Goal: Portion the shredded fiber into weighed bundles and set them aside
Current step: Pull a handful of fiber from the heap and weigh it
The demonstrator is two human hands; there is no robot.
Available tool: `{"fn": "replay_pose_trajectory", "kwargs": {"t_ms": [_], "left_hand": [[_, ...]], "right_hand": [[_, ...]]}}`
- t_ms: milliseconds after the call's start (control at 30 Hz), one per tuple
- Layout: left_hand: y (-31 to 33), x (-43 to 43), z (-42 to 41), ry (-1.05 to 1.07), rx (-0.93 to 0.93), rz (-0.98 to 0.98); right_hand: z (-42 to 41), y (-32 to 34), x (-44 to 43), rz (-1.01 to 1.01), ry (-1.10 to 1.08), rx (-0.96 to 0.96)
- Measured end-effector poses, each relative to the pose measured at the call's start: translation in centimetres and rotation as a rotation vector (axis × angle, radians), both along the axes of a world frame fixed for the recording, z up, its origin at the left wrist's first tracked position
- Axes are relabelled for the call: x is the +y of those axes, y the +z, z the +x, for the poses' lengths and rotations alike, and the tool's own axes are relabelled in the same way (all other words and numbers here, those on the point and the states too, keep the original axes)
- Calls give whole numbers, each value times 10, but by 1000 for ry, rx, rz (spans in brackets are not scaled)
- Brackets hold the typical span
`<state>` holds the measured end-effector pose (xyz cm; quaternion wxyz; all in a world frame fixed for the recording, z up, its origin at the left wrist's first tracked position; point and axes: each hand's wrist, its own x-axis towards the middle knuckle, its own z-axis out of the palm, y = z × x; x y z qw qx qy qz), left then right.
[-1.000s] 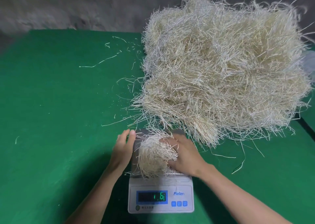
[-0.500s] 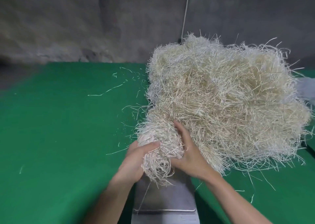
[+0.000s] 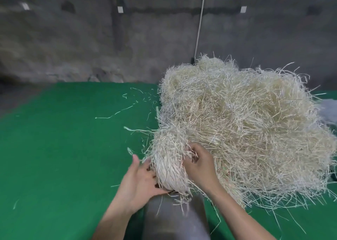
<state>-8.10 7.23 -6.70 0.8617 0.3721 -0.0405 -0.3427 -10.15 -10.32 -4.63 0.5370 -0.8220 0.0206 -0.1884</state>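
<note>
**Bundle lifted clear, both hands around it**

We held a pale, cream-coloured bundle of shredded fiber strands (image 3: pixel 169 165) between our two hands, raised above the grey metal scale platform (image 3: pixel 175 216) that lay blurred just below our fingers. Our left hand (image 3: pixel 141 183) cupped the bundle from its outer side, fingers (image 3: pixel 135 164) spread and pressed against the strands; our right hand (image 3: pixel 199 165) curled into the other side, its fingers clenched among the fibers. We judged this two-sided hold was meant to keep the loose strands from shedding while the weighed portion was carried off.

The bundle touched the big tangled heap of the same straw-like fiber (image 3: pixel 246 130) just beyond our right fingers, so where one ended and the other began was hard to tell. Stray strands lay on the green felt-covered surface (image 3: pixel 63 148) beyond our left fingers. The scale's display was cut off below the frame, and our right fingertips were buried in the fiber.
</note>
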Motion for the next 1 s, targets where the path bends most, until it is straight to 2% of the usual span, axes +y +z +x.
{"fn": "replay_pose_trajectory", "kwargs": {"t_ms": [67, 133, 167, 267, 367, 433, 500, 533, 567, 633, 667, 700, 733, 800, 867, 933, 967, 1000], "left_hand": [[12, -6, 12, 10, -10, 163], [23, -18, 20, 131, -31, 402], [24, -21, 25, 196, -30, 440], [21, -17, 41, 412, -25, 419], [24, -7, 55, 473, -5, 301], [25, 1, 59, 476, 55, 250], [28, 0, 61, 531, 229, 292], [29, -3, 58, 542, 143, 405], [27, -5, 60, 518, 115, 430], [29, -13, 66, 374, 286, 130], [30, -21, 65, 280, 213, 92], [29, -25, 60, 215, 70, 148], [29, -31, 61, 190, 33, 173], [25, -34, 65, 263, -37, 359], [22, -33, 73, 300, -50, 476], [20, -29, 82, 334, -7, 479], [16, -27, 86, 321, -1, 469], [13, -28, 87, 299, 0, 456]], "right_hand": [[6, 4, 3, -100, 116, 1], [10, 5, 10, -154, 219, 10], [13, 4, 11, -150, 208, -11], [23, 3, -1, 24, 91, -18], [30, 1, -19, 220, 21, 77], [34, 3, -30, 373, -70, 99], [38, 5, -37, 418, -126, 110], [41, 5, -37, 446, -107, 134], [43, 6, -35, 486, -53, 163], [47, 8, -22, 550, 122, 236], [50, 7, -15, 545, 202, 277], [53, 6, -9, 521, 262, 316], [57, 6, -5, 501, 294, 341], [65, 11, -8, 519, 360, 334], [77, 23, -22, 666, 437, 303], [85, 31, -34, 805, 441, 346], [89, 33, -36, 753, 408, 396], [92, 34, -36, 620, 370, 452]]}}
